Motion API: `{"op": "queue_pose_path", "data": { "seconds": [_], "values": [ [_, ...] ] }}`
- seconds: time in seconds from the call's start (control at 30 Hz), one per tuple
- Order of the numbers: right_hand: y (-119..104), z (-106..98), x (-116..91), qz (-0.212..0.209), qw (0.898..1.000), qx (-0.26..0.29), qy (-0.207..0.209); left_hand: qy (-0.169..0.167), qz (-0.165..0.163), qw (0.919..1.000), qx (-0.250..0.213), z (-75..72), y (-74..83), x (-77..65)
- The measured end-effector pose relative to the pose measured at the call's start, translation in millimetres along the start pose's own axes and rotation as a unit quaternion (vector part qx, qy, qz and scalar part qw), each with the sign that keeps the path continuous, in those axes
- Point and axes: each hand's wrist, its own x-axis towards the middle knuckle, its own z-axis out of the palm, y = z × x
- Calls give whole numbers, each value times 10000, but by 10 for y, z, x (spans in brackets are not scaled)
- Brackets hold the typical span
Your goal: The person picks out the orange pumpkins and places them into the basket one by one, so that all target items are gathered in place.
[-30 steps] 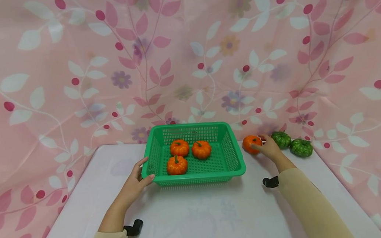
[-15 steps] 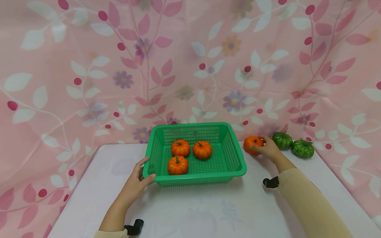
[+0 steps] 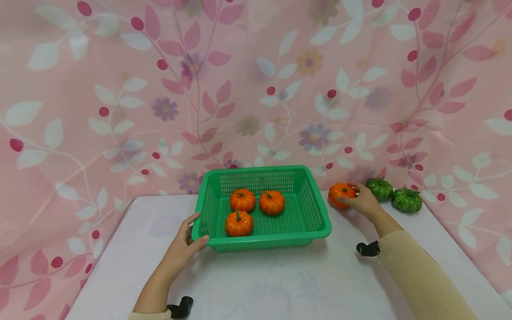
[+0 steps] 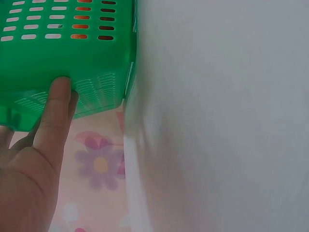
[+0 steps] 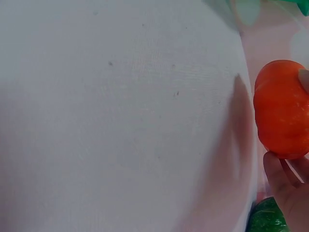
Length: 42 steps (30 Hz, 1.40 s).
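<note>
A green slotted plastic basket (image 3: 268, 237) stands on the white-covered table, holding several small things: an orange mini pumpkin (image 3: 242, 200) at the back, another orange mini pumpkin (image 3: 272, 202) beside it, and a third orange pumpkin (image 3: 239, 223) in front. My left hand (image 3: 179, 247) grips the basket's near left corner, thumb over the front rim. To the basket's right, my right hand (image 3: 363, 203) holds a further orange pumpkin (image 3: 341, 195) between thumb and fingers. In the right wrist view, the thumb lies on one side of this pumpkin (image 5: 280, 111), fingertips at the opposite side.
Right of my right hand, a green mini pumpkin (image 3: 379, 189) and a second green pumpkin (image 3: 406, 200) sit near the table's back right corner. A pink floral cloth (image 3: 250, 81) hangs close behind the table (image 3: 265, 288). Each wrist wears a small black device.
My right fingers have come closer around the orange pumpkin, which has shifted slightly to the right. My left hand and the basket hold their places.
</note>
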Motion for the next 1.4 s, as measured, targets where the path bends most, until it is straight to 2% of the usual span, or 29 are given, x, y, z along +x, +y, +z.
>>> {"op": "queue_pose_path", "data": {
  "seconds": [0.27, 0.57, 0.9, 1.2, 1.4],
  "values": [
    [-38, -32, -95, -169, 9995, -259, 100, 13, -16, 10000, -15, 1, 8, 1],
    [-80, -111, -249, -233, 9997, 36, 60, 31, 16, 10000, 34, 22, 13, -2],
    [-245, -177, -383, -353, 9993, -71, 108, 49, 27, 10000, 46, 17, 14, -3],
    [-429, -272, -554, -366, 9991, 218, -15, 53, 17, 10000, 27, 10, 14, 2],
    [-492, -283, -619, -637, 9975, 290, 49, 20, 24, 10000, -6, 5, 17, 7]
  ]
}}
